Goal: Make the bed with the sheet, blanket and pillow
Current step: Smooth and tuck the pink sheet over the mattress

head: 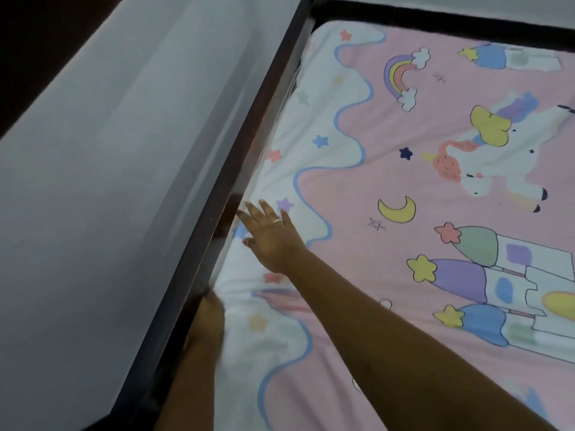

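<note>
Right hand (269, 236) rests flat on the sheet (357, 188), fingers straight and spread. Left hand (210, 309) sits against the bed frame (217, 194); its finger state cannot be determined.

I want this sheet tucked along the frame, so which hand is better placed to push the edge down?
Probably the left hand: it is down at the gap beside the bed frame. The right hand lies flat on the sheet.
</note>
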